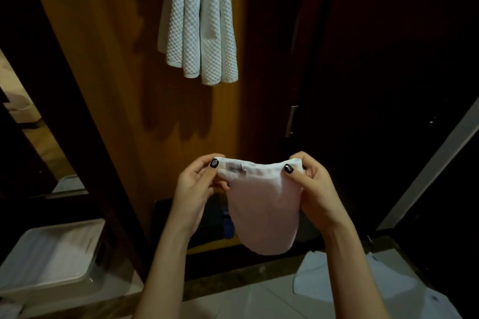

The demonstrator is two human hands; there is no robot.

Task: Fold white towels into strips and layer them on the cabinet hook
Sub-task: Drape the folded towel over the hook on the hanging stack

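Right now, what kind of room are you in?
Probably a bedroom or hotel room, by a wooden cabinet. White towels hang against it, a white bin sits nearby, and the left hand and right hand pinch another towel.

The left hand [198, 185] is pinching the top left corner of the white towel [264, 212] and the right hand [312, 186] is pinching its top right corner, both thumbs [213, 164] pressing on the near side with fingers [309, 163] curling behind it.
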